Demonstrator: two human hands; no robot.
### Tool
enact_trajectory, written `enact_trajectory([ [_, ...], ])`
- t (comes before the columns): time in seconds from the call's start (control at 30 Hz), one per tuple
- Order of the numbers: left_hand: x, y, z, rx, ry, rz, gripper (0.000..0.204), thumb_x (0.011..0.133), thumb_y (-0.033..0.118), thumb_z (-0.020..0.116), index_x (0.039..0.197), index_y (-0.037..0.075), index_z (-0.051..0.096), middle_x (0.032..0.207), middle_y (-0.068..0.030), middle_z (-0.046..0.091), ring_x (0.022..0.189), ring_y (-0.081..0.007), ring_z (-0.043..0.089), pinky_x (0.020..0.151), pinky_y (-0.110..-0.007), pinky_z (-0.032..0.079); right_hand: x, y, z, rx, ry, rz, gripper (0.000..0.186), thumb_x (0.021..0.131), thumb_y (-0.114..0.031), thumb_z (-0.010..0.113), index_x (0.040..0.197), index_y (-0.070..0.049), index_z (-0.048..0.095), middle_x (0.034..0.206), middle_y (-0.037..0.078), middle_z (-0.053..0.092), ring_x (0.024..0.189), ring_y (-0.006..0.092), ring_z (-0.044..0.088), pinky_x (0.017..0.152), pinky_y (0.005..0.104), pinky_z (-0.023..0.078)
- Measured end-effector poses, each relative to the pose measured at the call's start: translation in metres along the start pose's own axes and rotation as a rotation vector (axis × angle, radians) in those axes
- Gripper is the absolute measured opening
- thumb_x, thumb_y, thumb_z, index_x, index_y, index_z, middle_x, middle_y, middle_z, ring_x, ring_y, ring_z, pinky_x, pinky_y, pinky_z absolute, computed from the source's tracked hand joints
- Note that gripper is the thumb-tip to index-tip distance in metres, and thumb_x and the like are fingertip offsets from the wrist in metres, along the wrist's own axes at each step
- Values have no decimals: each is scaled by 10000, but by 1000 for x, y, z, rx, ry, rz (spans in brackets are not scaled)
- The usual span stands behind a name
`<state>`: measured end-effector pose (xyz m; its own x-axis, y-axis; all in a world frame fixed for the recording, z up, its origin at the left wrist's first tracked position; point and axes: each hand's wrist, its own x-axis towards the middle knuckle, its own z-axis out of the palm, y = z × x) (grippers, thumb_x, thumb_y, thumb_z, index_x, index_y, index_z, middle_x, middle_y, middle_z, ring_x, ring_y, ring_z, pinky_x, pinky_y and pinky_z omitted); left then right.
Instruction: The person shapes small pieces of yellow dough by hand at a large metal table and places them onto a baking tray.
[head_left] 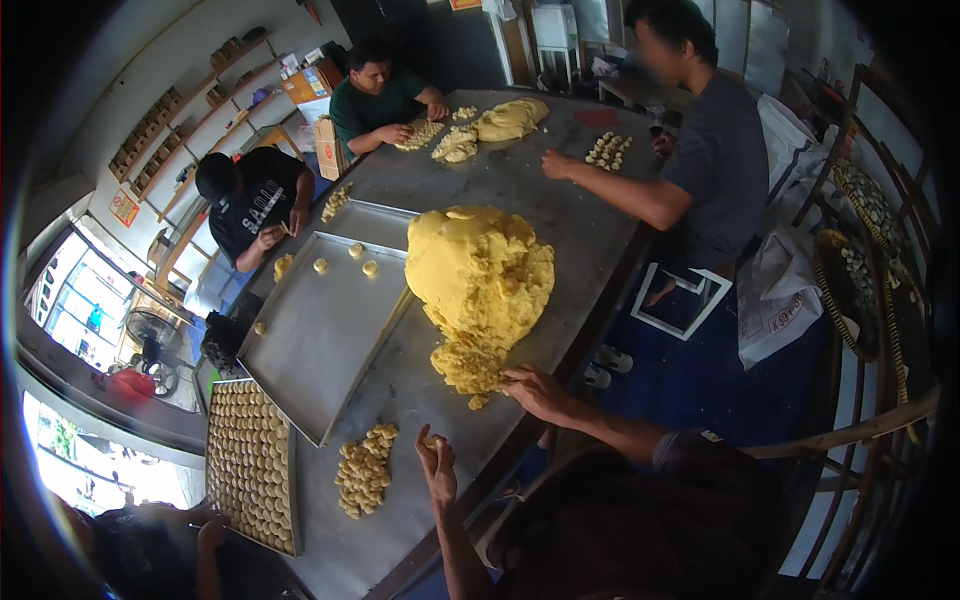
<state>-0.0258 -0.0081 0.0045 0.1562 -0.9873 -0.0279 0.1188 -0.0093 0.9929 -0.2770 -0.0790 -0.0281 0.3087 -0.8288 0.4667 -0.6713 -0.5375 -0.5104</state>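
A large mound of yellow dough [470, 265] sits on the metal table, smooth on top and crumbly at its near end. My right hand [540, 393] reaches in from the right, its bent fingers gripping at the crumbly edge. Lower and to the left, my left hand [437, 468] is raised above the table's near edge. A small dough piece [431, 440] shows between its thumb and fingers. Beside that hand lies a pile of small dough pieces [365, 470].
Left of the mound lies a large metal tray [325, 330] with a few dough balls. A second tray [293, 500] holds rows of round pieces. Co-workers stand around the table [590, 240], handling dough. A white-framed stool [640, 318] stands on the blue floor at right.
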Motion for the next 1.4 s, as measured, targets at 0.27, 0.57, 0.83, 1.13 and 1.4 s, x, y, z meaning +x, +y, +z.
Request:
enact_trajectory([
  [0.27,-7,-8,-1,1120,-63,661,160,929,80,536,1079,25,543,990,-188,513,935,-372,468,842,-424,414,16,-16,-8,208,152,111,258,867,-14,557,1110,0,644,1037,226,640,971,410,601,821,453,497],
  [0.57,-6,-3,-20,1159,223,459,214,957,155,502,1097,35,610,1139,-151,619,1079,-341,573,926,-472,428,33,-50,10,19,143,103,537,886,-112,644,1366,33,453,1353,258,496,1250,428,472,1011,454,431],
  [0.83,62,11,-13,1560,338,483,142,922,205,506,883,76,550,908,-128,549,923,-314,545,803,-447,387,43,-42,16,-140,67,129,515,833,-81,669,1316,4,509,1258,229,557,1156,403,531,955,438,459],
  [1.13,-9,-16,-55,1188,-237,402,315,908,155,518,1214,81,540,1165,-183,548,1040,-358,543,885,-475,418,20,-34,-5,-49,-86,82,379,856,-9,583,1233,31,576,1112,214,619,1048,411,566,895,444,469],
  [1.4,52,29,-124,1309,379,470,400,853,64,546,1253,66,534,1268,-153,539,1142,-339,496,971,-465,396,6,-42,-20,99,-177,142,358,879,-4,582,1234,43,557,1192,239,575,1076,395,571,898,407,478],
])
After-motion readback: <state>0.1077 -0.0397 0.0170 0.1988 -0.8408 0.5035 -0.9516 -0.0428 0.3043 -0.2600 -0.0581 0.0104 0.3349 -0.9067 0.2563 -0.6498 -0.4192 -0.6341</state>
